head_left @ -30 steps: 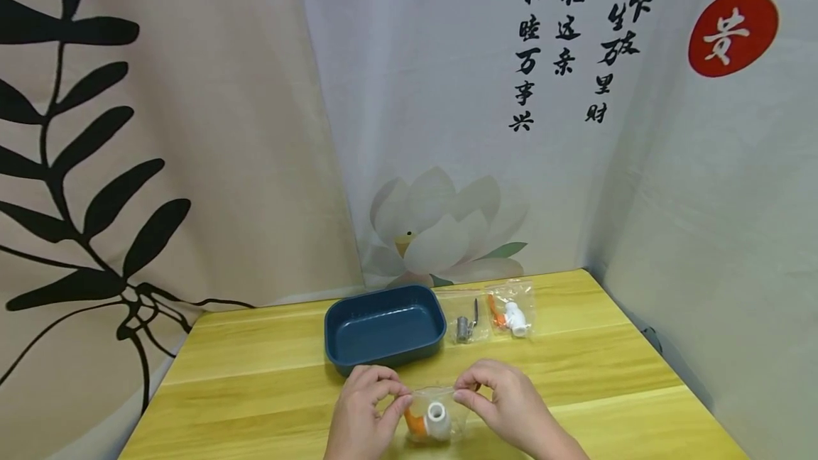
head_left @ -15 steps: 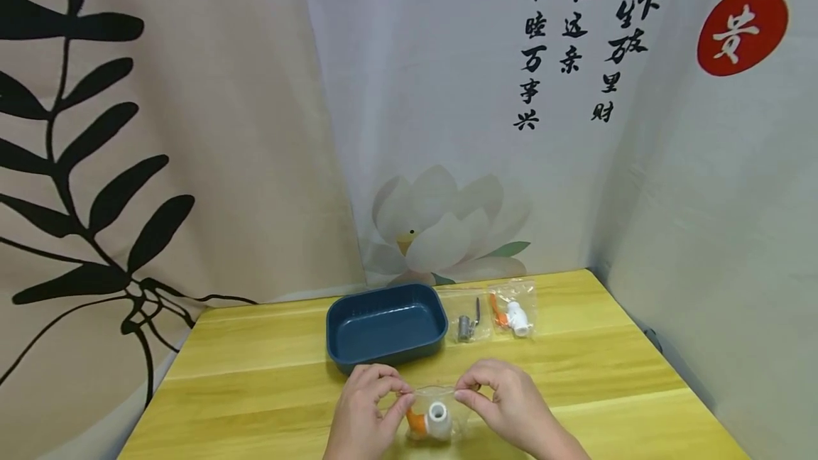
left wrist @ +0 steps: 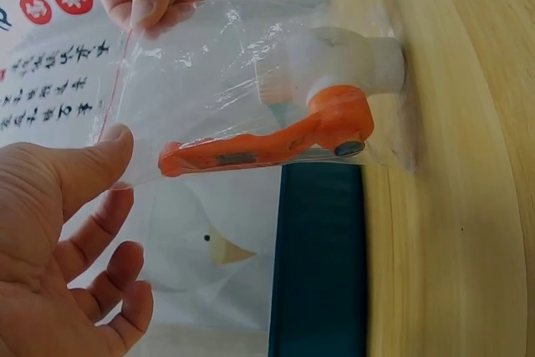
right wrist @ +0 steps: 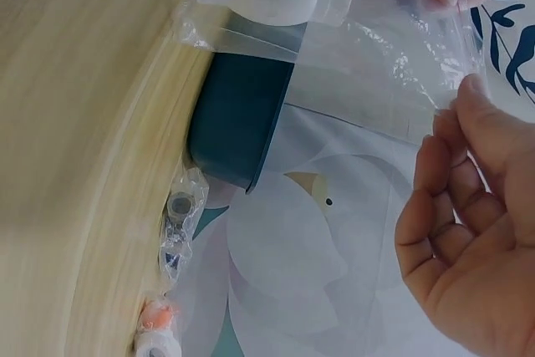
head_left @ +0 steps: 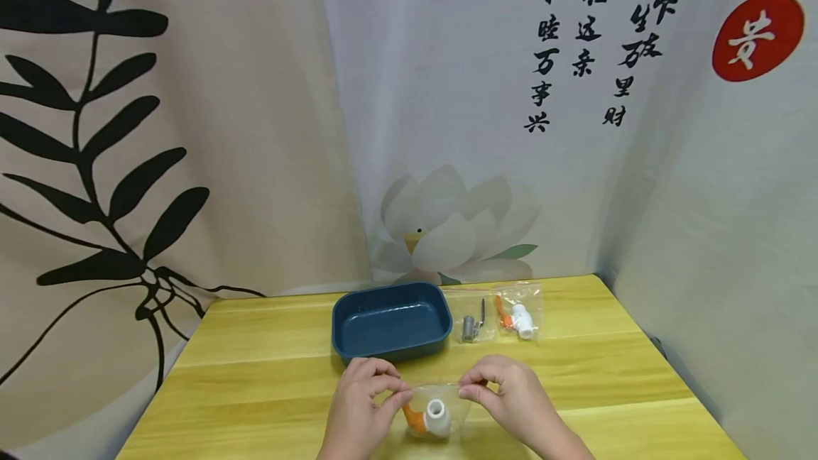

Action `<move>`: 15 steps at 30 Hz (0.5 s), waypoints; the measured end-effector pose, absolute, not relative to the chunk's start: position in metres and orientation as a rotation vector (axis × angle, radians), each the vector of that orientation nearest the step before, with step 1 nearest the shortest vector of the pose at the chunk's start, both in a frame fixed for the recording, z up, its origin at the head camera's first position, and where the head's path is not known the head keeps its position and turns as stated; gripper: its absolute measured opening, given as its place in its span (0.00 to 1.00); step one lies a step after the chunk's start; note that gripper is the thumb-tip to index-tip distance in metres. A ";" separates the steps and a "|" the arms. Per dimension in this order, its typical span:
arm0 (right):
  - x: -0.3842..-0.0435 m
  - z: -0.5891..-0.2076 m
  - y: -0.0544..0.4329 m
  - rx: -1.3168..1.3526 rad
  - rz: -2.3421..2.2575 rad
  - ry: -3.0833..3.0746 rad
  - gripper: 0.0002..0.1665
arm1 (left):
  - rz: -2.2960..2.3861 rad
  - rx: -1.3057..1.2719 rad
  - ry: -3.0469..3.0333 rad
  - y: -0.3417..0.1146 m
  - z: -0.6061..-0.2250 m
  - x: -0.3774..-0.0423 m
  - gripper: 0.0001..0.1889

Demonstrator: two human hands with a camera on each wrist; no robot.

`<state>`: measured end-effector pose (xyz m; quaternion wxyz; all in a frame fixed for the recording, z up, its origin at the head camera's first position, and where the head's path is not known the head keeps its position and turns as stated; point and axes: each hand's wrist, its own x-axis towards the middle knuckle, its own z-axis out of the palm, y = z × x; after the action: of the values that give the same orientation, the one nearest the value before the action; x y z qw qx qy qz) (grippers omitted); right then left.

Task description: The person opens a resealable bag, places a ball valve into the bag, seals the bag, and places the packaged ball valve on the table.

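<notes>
Near the front of the table, a clear plastic zip bag (left wrist: pixel 213 48) hangs between both hands. Inside it are a white plastic pipe fitting (head_left: pixel 437 418), with a round opening visible, and an orange lever-like handle (left wrist: pixel 259 146); the pair looks like a small tap or valve. My left hand (head_left: pixel 366 407) pinches the bag's top left corner between thumb and index finger, its other fingers loosely bent. At the top right corner, the thumb and fingertips of my right hand (head_left: pixel 511 402) pinch the plastic. A reddish line runs along the bag's top edge in the left wrist view.
Behind the hands stands a dark blue rectangular tray (head_left: pixel 391 352). To its right lie a clear bag with grey metal parts (head_left: pixel 470 328) and another bag with a white and orange fitting (head_left: pixel 522 321). A printed curtain (head_left: pixel 287 126) hangs behind the wooden table (head_left: pixel 255 389).
The head view has turned slightly left, so the tray and background sit farther right. Both hands keep their pinch on the zip bag and have barely moved.
</notes>
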<state>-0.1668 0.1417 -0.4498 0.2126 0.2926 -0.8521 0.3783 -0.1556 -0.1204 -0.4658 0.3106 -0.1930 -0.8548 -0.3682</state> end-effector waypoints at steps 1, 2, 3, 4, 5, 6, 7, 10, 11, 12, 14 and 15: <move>-0.167 -0.450 0.142 0.810 1.047 -2.365 0.10 | -0.976 -0.498 -2.269 -0.120 -0.465 -0.155 0.11; -0.167 -0.450 0.142 0.806 1.050 -2.365 0.10 | -0.982 -0.489 -2.278 -0.120 -0.464 -0.155 0.12; -0.167 -0.450 0.142 0.800 1.054 -2.366 0.11 | -0.986 -0.483 -2.288 -0.120 -0.464 -0.155 0.12; -0.167 -0.450 0.143 0.794 1.056 -2.367 0.11 | -0.986 -0.478 -2.295 -0.120 -0.464 -0.155 0.13; -0.168 -0.451 0.143 0.789 1.059 -2.368 0.11 | -0.986 -0.479 -2.298 -0.119 -0.464 -0.155 0.13; -0.168 -0.451 0.143 0.789 1.061 -2.369 0.11 | -0.985 -0.483 -2.297 -0.119 -0.464 -0.155 0.13; -0.168 -0.451 0.144 0.791 1.064 -2.368 0.11 | -0.987 -0.488 -2.294 -0.119 -0.465 -0.155 0.13; -0.168 -0.453 0.144 0.810 1.065 -2.356 0.10 | -0.994 -0.516 -2.275 -0.120 -0.467 -0.154 0.12; -0.168 -0.453 0.144 0.814 1.062 -2.349 0.10 | -0.988 -0.528 -2.266 -0.120 -0.468 -0.154 0.11; -0.168 -0.453 0.144 0.818 1.057 -2.340 0.10 | -0.983 -0.537 -2.256 -0.120 -0.468 -0.154 0.11; -0.168 -0.454 0.144 0.823 1.045 -2.324 0.10 | -0.973 -0.551 -2.237 -0.121 -0.469 -0.154 0.11; -0.168 -0.454 0.143 0.827 1.039 -2.319 0.10 | -0.967 -0.554 -2.232 -0.121 -0.469 -0.154 0.11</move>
<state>-0.1681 0.1432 -0.4539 0.2325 0.3008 -0.8441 0.3782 -0.1537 -0.1209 -0.4688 0.3178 -0.2104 -0.8483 -0.3677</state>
